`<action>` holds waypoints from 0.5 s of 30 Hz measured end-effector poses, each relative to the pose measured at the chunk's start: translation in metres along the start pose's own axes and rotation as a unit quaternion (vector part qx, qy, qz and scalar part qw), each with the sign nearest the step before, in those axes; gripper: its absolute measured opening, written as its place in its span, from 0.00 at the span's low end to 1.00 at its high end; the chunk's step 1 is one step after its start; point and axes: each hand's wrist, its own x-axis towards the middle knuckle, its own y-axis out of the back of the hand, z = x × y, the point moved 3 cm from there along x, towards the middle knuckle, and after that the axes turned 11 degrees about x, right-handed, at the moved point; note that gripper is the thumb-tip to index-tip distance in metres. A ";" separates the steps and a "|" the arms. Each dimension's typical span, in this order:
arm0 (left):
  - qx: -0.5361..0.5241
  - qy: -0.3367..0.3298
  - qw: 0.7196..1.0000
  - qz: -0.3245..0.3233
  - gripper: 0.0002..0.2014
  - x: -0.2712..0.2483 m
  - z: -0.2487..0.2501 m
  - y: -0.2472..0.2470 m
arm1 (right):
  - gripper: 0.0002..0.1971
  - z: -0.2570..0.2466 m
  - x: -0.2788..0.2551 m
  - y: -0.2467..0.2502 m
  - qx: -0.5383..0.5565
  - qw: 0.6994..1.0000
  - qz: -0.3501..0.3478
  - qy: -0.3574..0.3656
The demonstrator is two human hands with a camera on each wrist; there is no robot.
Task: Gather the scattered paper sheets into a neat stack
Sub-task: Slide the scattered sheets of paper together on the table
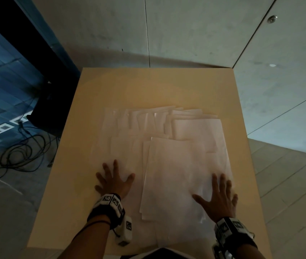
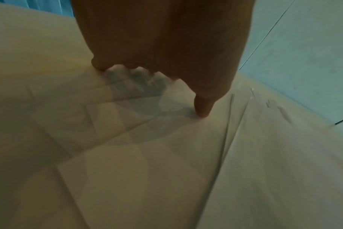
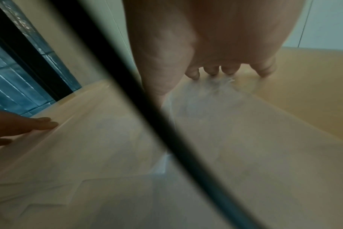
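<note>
white paper sheets (image 1: 167, 146) lie spread over the near half of a tan table (image 1: 148, 86), overlapping one another in a loose fan that runs from the left side toward the right, their far edges stepped and uneven. on top of the spread, at the near right, sits a slightly skewed small pile (image 1: 182, 174) of sheets whose edges do not line up, with a further sheet (image 1: 195, 128) just beyond it on the right. the left hand (image 1: 114, 181) lies flat with its fingers splayed on the near left part of the spread, palm down; from the left wrist view its fingertips (image 2: 203, 111) press on the overlapping paper. the right hand (image 1: 218, 200) also lies flat and spread, palm down, on the near right corner of the small pile, and the right wrist view shows its fingertips (image 3: 193, 74) touching the paper, which crinkles a little under them. the two hands are well apart, one at each side of the paper, neither curled round anything. both wrists wear black bands with white marker cubes (image 1: 111, 200). dark cables (image 1: 17, 152) trail on the floor left of the table.
</note>
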 end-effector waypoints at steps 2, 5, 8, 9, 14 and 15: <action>0.006 -0.001 1.000 0.004 0.47 -0.002 0.004 -0.003 | 0.57 -0.002 -0.001 -0.002 -0.002 1.000 0.000 0.003; 0.007 -0.003 1.000 0.002 0.46 -0.004 0.004 -0.002 | 0.57 -0.005 0.000 -0.004 -0.004 1.000 -0.011 0.009; -0.007 -0.009 1.000 -0.007 0.46 -0.005 0.003 0.000 | 0.56 -0.007 0.000 -0.002 0.008 1.000 -0.017 0.010; -0.015 -0.010 1.000 -0.001 0.46 -0.005 0.003 0.002 | 0.55 -0.007 0.001 0.000 0.015 1.000 -0.012 0.010; -0.019 -0.018 0.999 0.031 0.47 0.013 -0.002 0.027 | 0.52 -0.010 0.015 0.022 0.016 1.000 0.021 0.001; -0.014 -0.022 0.999 0.018 0.47 0.017 0.000 0.030 | 0.51 -0.010 0.019 0.024 0.009 1.000 0.016 0.003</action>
